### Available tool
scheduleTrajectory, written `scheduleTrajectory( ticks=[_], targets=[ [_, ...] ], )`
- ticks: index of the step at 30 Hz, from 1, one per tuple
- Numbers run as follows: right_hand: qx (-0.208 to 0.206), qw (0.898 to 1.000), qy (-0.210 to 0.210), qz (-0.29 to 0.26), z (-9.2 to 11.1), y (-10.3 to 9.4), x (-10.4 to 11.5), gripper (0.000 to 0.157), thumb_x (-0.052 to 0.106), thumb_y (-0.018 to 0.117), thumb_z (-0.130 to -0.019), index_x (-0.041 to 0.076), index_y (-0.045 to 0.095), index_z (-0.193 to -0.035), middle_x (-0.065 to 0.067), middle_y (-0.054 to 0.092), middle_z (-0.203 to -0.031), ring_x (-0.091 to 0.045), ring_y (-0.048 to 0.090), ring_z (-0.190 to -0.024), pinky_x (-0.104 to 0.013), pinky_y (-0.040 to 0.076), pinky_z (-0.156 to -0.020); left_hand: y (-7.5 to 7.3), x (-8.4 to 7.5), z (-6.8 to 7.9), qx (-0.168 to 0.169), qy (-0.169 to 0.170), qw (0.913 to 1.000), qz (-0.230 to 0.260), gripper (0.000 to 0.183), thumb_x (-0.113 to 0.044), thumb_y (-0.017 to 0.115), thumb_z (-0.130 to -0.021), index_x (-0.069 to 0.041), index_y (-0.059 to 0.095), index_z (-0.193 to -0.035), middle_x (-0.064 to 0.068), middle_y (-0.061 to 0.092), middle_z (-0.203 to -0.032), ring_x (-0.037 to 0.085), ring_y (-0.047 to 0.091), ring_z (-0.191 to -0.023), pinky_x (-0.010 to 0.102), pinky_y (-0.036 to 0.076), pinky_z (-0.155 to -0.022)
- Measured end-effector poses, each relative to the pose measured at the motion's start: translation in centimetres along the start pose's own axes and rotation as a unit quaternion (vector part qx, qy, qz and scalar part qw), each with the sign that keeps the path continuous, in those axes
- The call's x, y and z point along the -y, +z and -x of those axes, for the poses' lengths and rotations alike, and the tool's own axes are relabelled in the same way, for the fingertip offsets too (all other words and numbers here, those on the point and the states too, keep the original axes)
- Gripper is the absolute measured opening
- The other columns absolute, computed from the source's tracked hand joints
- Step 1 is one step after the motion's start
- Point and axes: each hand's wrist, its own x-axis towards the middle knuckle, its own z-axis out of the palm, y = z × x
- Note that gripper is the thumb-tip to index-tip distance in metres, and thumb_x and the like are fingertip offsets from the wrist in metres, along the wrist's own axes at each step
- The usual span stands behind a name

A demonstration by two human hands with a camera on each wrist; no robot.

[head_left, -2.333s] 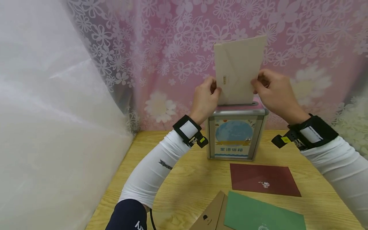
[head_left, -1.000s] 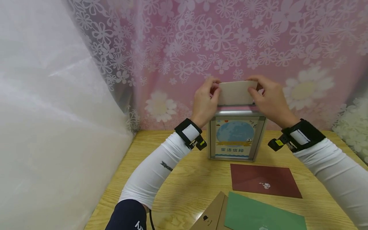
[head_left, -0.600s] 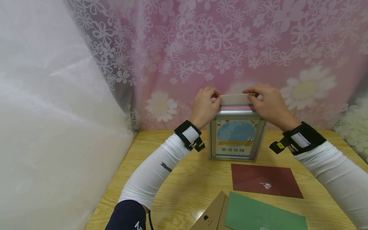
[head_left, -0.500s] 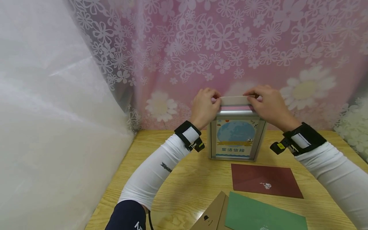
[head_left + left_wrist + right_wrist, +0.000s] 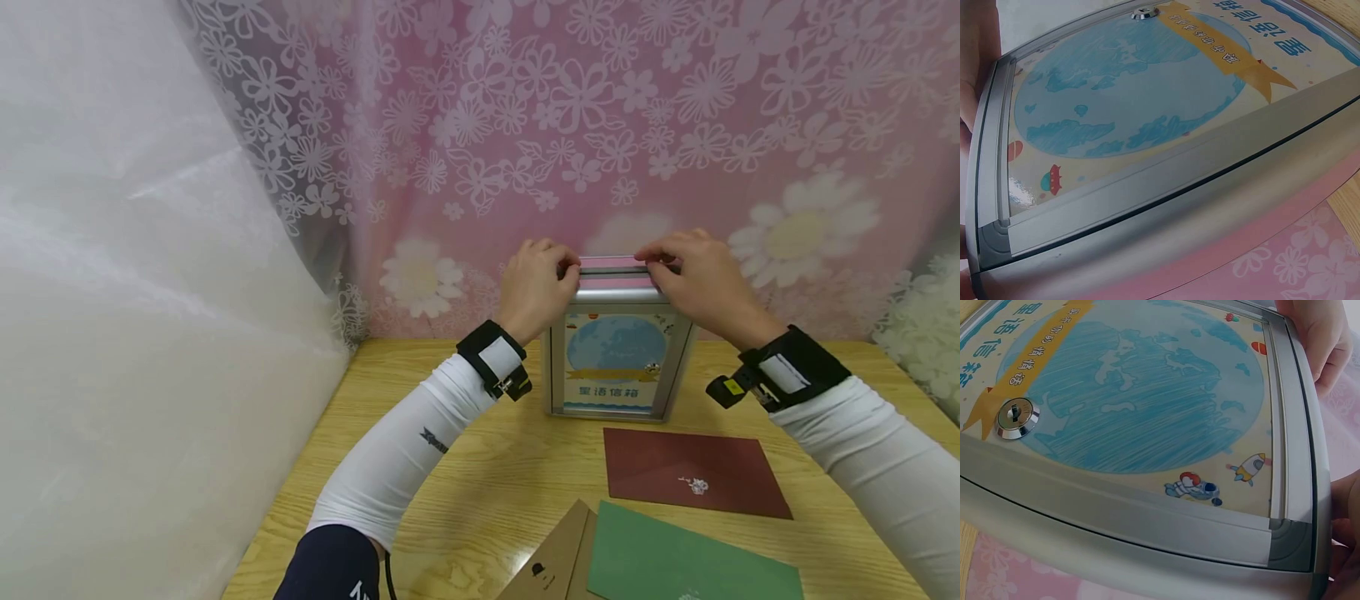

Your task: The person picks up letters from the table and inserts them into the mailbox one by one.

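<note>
A silver-framed letter box (image 5: pixel 611 296) with a pink top stands upright on the table. A narrow slot (image 5: pixel 617 271) runs across that top, and no envelope stands above it. My left hand (image 5: pixel 536 283) rests with curled fingers at the slot's left end. At the right end is my right hand (image 5: pixel 697 275), thumb and fingers bent over the top. Nothing shows between the fingertips of either hand. Both wrist views show the box front, with its blue globe picture (image 5: pixel 1141 387) and a small lock (image 5: pixel 1016 417).
A dark red envelope (image 5: pixel 693 472) lies in front of the box. Nearer me, a green envelope (image 5: pixel 690 550) overlaps brown paper envelopes (image 5: pixel 551 554) on the wooden table (image 5: pixel 420 500). A pink flowered curtain (image 5: pixel 465 125) hangs behind, and white flowers (image 5: pixel 930 325) stand at right.
The cream envelope has slid down through the slot from between my hands and is out of sight. Both hands have come down with it to the box top.
</note>
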Motion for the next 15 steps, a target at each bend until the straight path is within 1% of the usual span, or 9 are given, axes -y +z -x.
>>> scheduleTrajectory(
  ticks=[5,11,15],
  targets=[
    [-0.001,1.000,0.000,-0.004,0.3,-0.1,0.1,0.021,0.009,0.055,-0.095,0.003,0.069,-0.108,-0.016,0.063,-0.106,-0.031,0.046,-0.093,-0.049,0.040,-0.071,0.0,0.1,0.3,-0.005,0.003,1.0000,0.004,0.020,-0.025,0.055,-0.095,-0.020,0.073,-0.099,-0.005,0.062,-0.095,0.012,0.049,-0.090,0.031,0.045,-0.077],
    [-0.010,1.000,0.003,-0.007,0.8,-0.6,0.1,0.023,0.011,0.052,-0.096,0.002,0.068,-0.109,-0.017,0.062,-0.107,-0.031,0.045,-0.095,-0.048,0.035,-0.071,-0.1,0.3,0.7,-0.017,0.014,0.9993,0.029,0.019,-0.024,0.054,-0.095,-0.018,0.072,-0.098,-0.004,0.062,-0.097,0.012,0.048,-0.089,0.029,0.044,-0.077],
    [-0.020,1.000,-0.002,-0.010,1.2,-0.9,0.0,0.023,0.011,0.052,-0.095,0.001,0.068,-0.109,-0.019,0.062,-0.109,-0.032,0.045,-0.096,-0.052,0.035,-0.075,-0.3,0.6,1.3,-0.019,0.017,0.9989,0.039,0.020,-0.025,0.054,-0.095,-0.016,0.070,-0.101,-0.003,0.061,-0.099,0.012,0.047,-0.089,0.028,0.043,-0.076]
  ],
)
